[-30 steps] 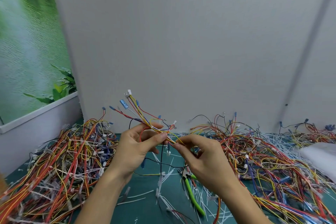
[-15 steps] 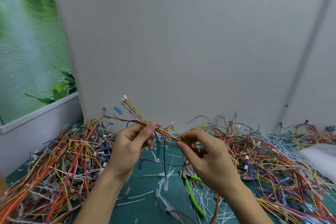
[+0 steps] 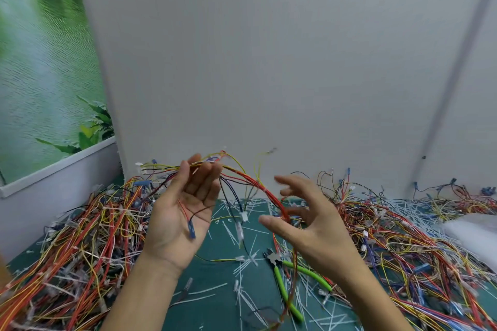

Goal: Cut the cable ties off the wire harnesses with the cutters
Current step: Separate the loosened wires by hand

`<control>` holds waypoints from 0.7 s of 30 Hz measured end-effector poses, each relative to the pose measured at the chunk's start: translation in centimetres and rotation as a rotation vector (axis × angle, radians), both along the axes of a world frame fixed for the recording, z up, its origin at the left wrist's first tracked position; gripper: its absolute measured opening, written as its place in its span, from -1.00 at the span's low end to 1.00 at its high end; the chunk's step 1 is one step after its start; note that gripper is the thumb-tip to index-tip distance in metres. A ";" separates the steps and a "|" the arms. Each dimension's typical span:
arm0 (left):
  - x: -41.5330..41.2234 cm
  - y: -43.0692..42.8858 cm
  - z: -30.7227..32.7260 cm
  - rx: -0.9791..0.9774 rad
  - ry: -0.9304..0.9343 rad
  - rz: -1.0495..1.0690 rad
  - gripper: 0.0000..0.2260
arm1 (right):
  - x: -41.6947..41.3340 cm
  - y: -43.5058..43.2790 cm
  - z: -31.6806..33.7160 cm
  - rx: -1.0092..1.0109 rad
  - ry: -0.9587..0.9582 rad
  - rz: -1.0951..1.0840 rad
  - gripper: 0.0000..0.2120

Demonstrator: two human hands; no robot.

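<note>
- Step in hand: the wire harness hangs fanned out between the hands. Its strands look unbound, so I judge this one is being checked after its ties were cut.
- The left hand is palm up with its fingers straight. The harness lies across the fingertips, and a blue-tipped lead trails over the palm. Whether the thumb pins the wires is hard to tell.
- The right hand is spread and blurred, gripping nothing, with the red strands passing just beside its fingers.
- The green-handled cutters lie unheld on the green worktop below the right hand, among white cut cable ties.
- Heaped harnesses sit in a left pile and a right pile.
- Next move, as I judge it: drop this harness on a pile, take another, then pick up the cutters by the handles and find a tie.
- Change: half a second ago both hands pinched the bundle close together. Now they have parted and let go, and the wires have splayed. The cutters have not moved.
</note>
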State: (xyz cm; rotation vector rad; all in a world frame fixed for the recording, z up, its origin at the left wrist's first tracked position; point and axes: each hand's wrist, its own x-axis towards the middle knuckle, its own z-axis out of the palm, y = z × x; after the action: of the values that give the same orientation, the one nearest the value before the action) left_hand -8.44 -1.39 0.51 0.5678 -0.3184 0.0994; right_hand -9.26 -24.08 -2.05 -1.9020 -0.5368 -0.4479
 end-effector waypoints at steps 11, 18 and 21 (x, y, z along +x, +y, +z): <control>-0.5 0.2 0.2 -0.248 0.015 -0.059 -0.65 | 1.1 -0.8 -1.0 -0.387 0.499 -0.023 -0.51; -0.1 -0.2 -0.1 -0.172 0.024 -0.008 -0.65 | 0.8 -0.8 0.4 0.272 0.526 0.155 -0.51; 0.1 -0.4 -0.3 -0.077 0.044 0.024 -0.68 | 0.8 -0.9 1.0 0.497 0.543 0.236 -0.56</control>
State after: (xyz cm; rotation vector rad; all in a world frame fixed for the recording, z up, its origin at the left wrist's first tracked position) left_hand -8.33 -1.83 0.22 0.4964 -0.2644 0.1217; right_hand -8.45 -25.02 -1.06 -1.3765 -0.2486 0.0943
